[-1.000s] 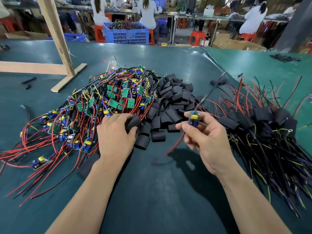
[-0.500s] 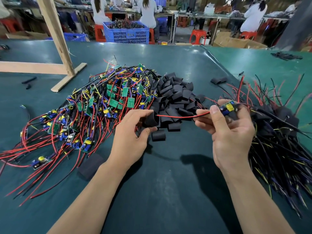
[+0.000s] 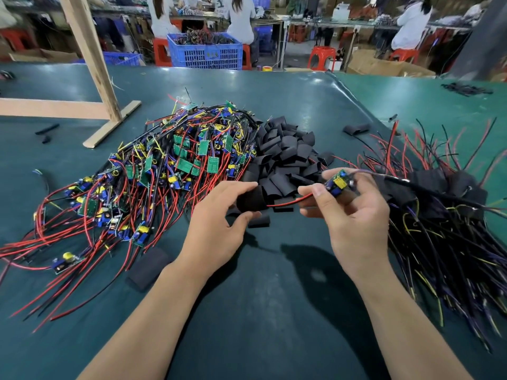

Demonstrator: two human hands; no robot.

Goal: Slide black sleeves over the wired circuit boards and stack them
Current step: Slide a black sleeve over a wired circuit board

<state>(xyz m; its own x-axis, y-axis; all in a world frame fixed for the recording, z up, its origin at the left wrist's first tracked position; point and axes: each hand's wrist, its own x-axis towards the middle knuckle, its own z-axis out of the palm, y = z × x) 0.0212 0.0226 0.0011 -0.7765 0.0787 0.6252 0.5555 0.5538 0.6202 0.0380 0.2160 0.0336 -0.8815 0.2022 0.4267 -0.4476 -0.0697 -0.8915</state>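
Observation:
My left hand [image 3: 219, 223] grips a black sleeve [image 3: 251, 200] between thumb and fingers, just above the table. My right hand [image 3: 354, 218] pinches a small circuit board [image 3: 338, 182] with blue and yellow parts. The board's red wire [image 3: 290, 201] runs left into the open end of the sleeve. A heap of bare wired boards [image 3: 170, 165] lies to the left. Loose black sleeves [image 3: 288, 154] are piled in the middle. Sleeved boards with their wires [image 3: 444, 209] are stacked on the right.
The work lies on a dark green table [image 3: 260, 311]. One loose sleeve [image 3: 149, 267] rests beside my left forearm, another [image 3: 356, 129] farther back. A wooden frame [image 3: 90, 78] stands at the back left. Blue crates [image 3: 204, 52], red stools and seated people are beyond the table.
My left hand lifted a sleeve from the pile. My right hand swung the board out to the right, and its red wire now runs into the sleeve.

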